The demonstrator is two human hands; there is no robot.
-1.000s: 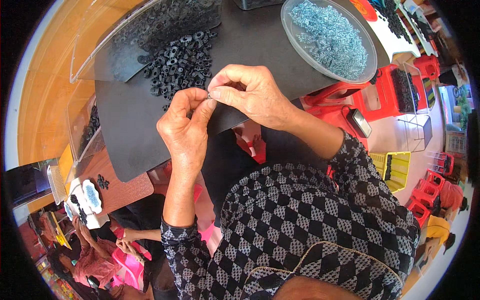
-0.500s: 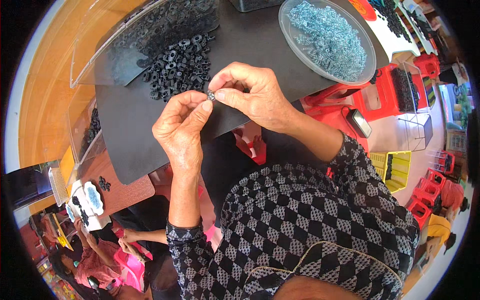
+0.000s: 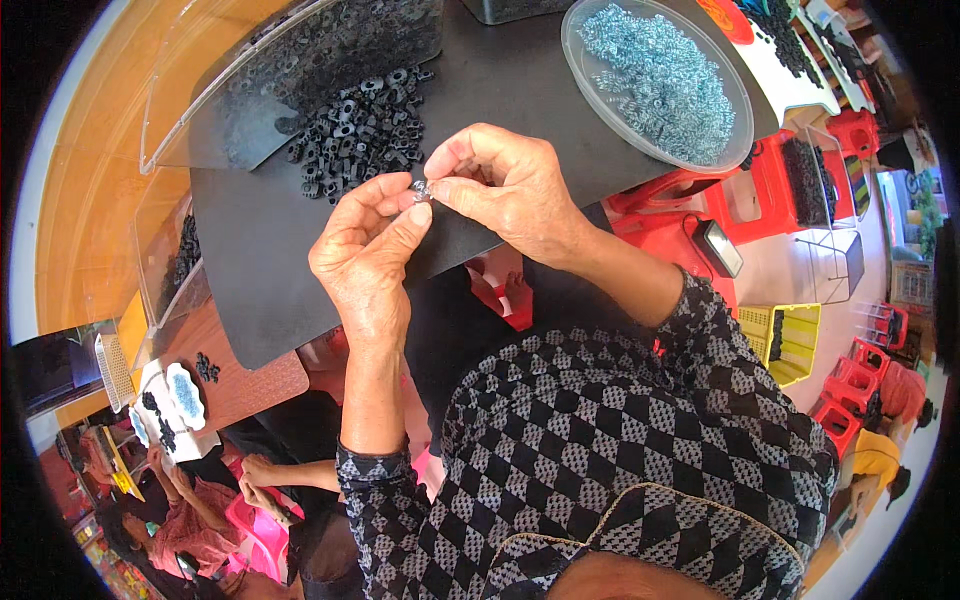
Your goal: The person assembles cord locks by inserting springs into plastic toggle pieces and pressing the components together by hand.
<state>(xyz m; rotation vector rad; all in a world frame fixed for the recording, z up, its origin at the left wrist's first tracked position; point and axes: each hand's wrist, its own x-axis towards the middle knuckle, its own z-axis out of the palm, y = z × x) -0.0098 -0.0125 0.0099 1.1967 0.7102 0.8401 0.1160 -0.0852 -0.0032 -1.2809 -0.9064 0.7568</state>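
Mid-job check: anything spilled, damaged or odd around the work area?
Nothing clearly stands out. The black parts lie loose beside the clear bin, but mostly in one pile. The bluish coils sit within the round tray. The small part between the left hand and right hand is too tiny to check for damage.

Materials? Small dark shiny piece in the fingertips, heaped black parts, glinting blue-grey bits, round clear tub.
Small dark shiny piece: possibly part metal, bright glints; too small to tell.
Heaped black parts: likely moulded plastic, satin; even colour, soft highlights.
Glinting blue-grey bits: glossy metal or tinted plastic; the sparkle fits either.
Round clear tub: probably smooth plastic; see-through wall, pale rim.
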